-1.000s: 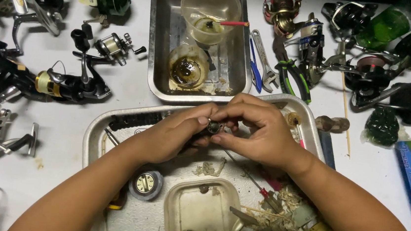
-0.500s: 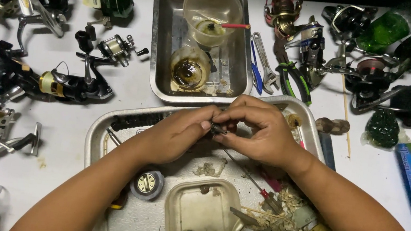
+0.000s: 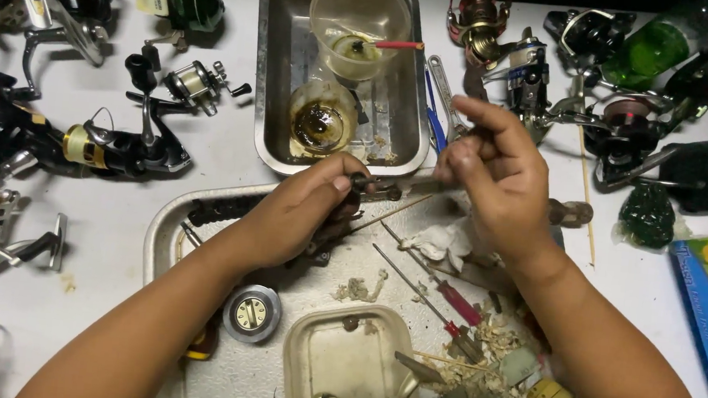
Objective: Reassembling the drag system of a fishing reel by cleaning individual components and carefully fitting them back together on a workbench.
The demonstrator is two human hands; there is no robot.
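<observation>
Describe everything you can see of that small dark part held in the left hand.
The small dark part looks like metal, short and roughly cylindrical, with a darker knob-like end. It is pinched between the thumb and fingers of the left hand, lying about level above the big metal tray. The right hand hovers beside it, apart.

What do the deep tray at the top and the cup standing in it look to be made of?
The deep tray looks like metal, probably stainless steel: grey, dull-shiny walls with soft reflections and rounded pressed corners. The cup looks like thin clear plastic: the tray shows through its wall, and yellowish liquid sits at its bottom. It could be glass, but the thin rim suggests plastic.
</observation>
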